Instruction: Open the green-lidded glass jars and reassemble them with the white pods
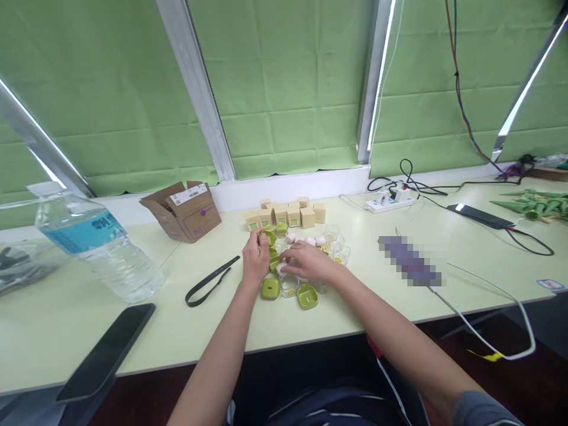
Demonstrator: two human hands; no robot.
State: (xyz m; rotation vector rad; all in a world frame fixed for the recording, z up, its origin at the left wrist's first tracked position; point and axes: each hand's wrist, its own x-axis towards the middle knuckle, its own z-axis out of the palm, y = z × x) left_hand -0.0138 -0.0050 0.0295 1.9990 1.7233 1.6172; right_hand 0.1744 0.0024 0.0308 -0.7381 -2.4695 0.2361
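Observation:
My left hand (255, 257) is at the left edge of a cluster of small plastic parts. Its thumb and fingers curl round a green plastic piece (267, 238). Over the middle of the cluster is my right hand (313, 261), palm down, fingers bent and apart. Its fingertips are close to a white round piece (281, 268); contact is hard to make out. A square green lid (270, 289) and an open green case (307, 297) lie in front. Between them is a clear cup (290, 286). More white pieces (310, 241) and clear cups (341, 253) are partly hidden behind my right hand.
Small cardboard boxes (307, 217) stand behind the parts. Leftward are an open carton (190, 216), a black strap (208, 283), a water bottle (104, 245) and a black phone (109, 349). On the right are a power strip (389, 202), a blurred-out object (409, 260) and cables.

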